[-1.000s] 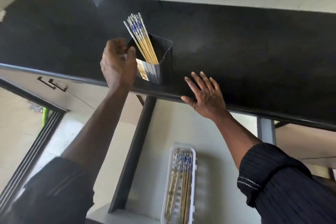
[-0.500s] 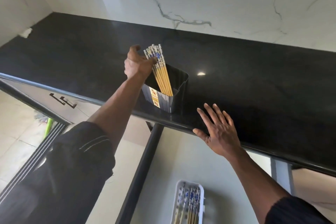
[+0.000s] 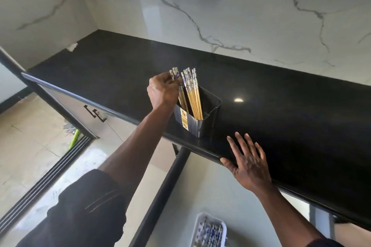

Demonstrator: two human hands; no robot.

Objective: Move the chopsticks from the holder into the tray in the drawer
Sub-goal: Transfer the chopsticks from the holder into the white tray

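Observation:
A dark grey holder point(image 3: 202, 118) stands near the front edge of the black counter. Yellow chopsticks point(image 3: 193, 96) with blue-and-white tops lean inside it. My left hand point(image 3: 163, 91) is shut on a few chopsticks point(image 3: 175, 73), pulled to the left of the bunch, their lower ends still in the holder. My right hand point(image 3: 248, 164) lies flat with spread fingers on the counter's front edge. Below, in the open drawer, a white tray point(image 3: 199, 226) shows at the bottom of the view with several chopsticks point(image 3: 210, 233) lying in it.
The black counter point(image 3: 281, 102) runs along a white marble wall. The open drawer point(image 3: 204, 190) has a pale floor and a dark left side rail point(image 3: 160, 198). Cabinet handles point(image 3: 94, 113) and a tiled floor lie to the left.
My left hand rose from the holder's side to the chopstick tops and closed on a few, separating them to the left. The view tilted upward; my right hand stayed on the counter edge.

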